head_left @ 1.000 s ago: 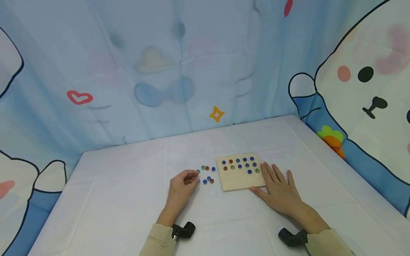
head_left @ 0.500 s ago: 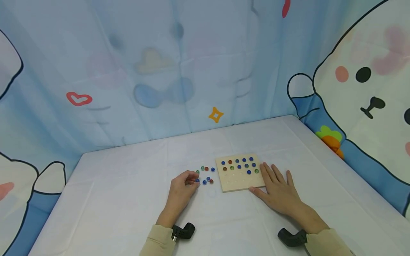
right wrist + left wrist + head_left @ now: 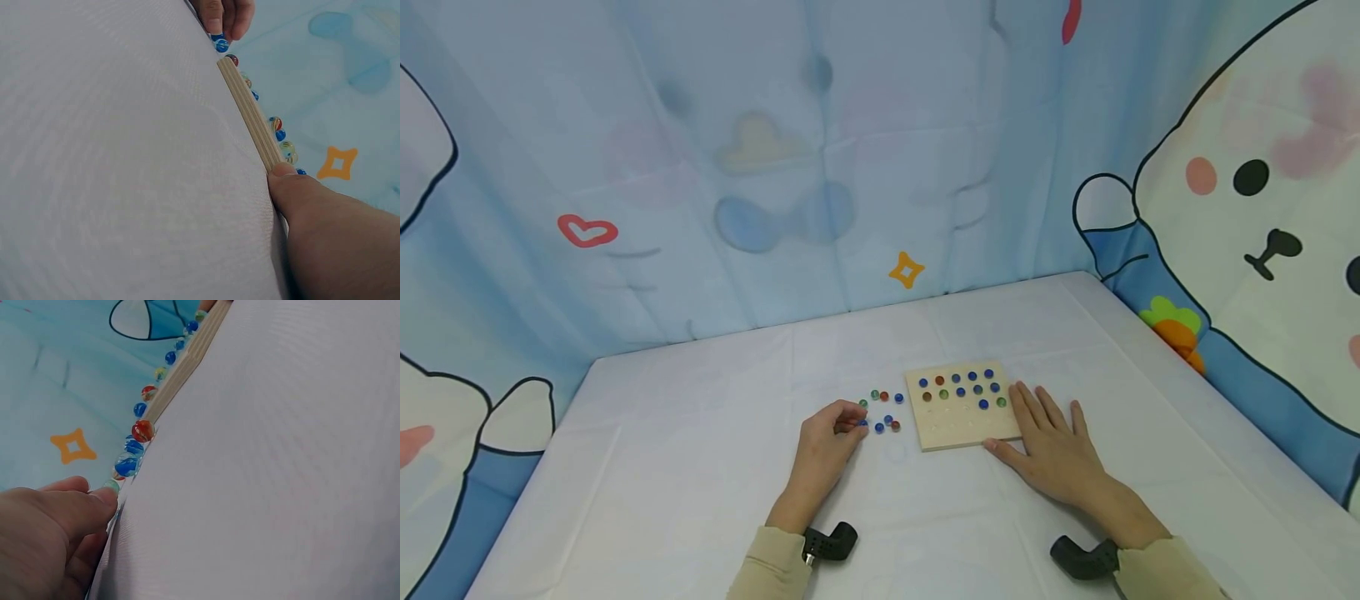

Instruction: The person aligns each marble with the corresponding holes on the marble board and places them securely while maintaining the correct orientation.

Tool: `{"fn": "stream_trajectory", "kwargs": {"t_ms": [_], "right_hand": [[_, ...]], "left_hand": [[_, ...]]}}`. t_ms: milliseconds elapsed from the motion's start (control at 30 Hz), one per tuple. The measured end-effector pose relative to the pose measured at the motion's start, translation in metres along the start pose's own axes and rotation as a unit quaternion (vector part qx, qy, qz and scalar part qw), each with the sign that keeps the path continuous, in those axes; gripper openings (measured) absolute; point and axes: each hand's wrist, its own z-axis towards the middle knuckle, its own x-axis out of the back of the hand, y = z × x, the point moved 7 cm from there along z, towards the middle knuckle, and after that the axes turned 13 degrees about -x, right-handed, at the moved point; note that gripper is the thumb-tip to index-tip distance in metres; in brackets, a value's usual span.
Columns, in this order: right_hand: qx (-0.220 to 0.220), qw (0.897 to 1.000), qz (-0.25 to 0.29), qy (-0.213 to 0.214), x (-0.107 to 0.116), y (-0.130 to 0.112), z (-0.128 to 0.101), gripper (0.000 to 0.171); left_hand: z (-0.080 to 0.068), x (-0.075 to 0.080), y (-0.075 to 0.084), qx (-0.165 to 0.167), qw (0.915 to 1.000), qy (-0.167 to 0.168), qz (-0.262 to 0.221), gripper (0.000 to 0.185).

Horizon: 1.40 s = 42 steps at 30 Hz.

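Observation:
In the head view, my left hand [image 3: 827,442] is low over the white table, thumb and forefinger bent together at a blue glass marble [image 3: 863,423], which they appear to pinch. The left wrist view has the thumb hiding that spot, with a green marble [image 3: 112,485] just beyond. Several loose blue, green and red marbles [image 3: 880,427] lie right of these fingertips. A pale wooden board [image 3: 951,429] holds marbles in its two far rows and part of the third; bare hollows show nearer. My right hand [image 3: 1056,442] lies flat, its fingers along the board's right edge and thumb touching the front corner.
White cloth covers the table [image 3: 700,500]. Behind it hangs a blue curtain [image 3: 775,275] with cartoon prints. Each wrist wears a black camera mount, the left one [image 3: 831,542] and the right one [image 3: 1084,557] both close above the cloth.
Both hands stay almost where they were. The blue marble at the left fingertips shows a little more than a second ago; the board and loose marbles have not moved.

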Motion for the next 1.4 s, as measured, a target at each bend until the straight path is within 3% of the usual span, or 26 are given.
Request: {"fn": "stream_trajectory", "kwargs": {"t_ms": [1400], "right_hand": [[0.0,1.0,0.008,0.0,0.0007,-0.0006,-0.0011,0.1]], "left_hand": [[-0.0019,0.0066,0.0019,0.034,0.9966,0.058,-0.047,0.011]]}}
